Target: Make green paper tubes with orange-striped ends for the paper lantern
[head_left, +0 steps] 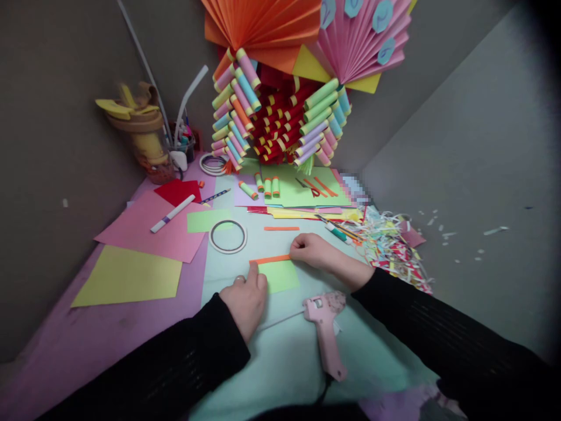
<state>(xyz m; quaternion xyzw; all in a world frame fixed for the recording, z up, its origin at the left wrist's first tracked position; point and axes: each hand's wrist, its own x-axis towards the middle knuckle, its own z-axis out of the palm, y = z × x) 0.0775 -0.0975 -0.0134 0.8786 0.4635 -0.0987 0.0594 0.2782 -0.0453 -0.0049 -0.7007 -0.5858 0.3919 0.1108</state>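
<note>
Flanking an orange strip (272,259), right hand (313,251) pinches one end — half-open left hand (246,299) touches the other.

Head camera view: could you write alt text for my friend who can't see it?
A person's left hand and right hand have their fingers at the ends of an orange strip along a light-green paper's far edge. A pink glue gun lies nearer the wearer; beyond, an orange fan and a pink fan show above colourful paper rolls.
</note>
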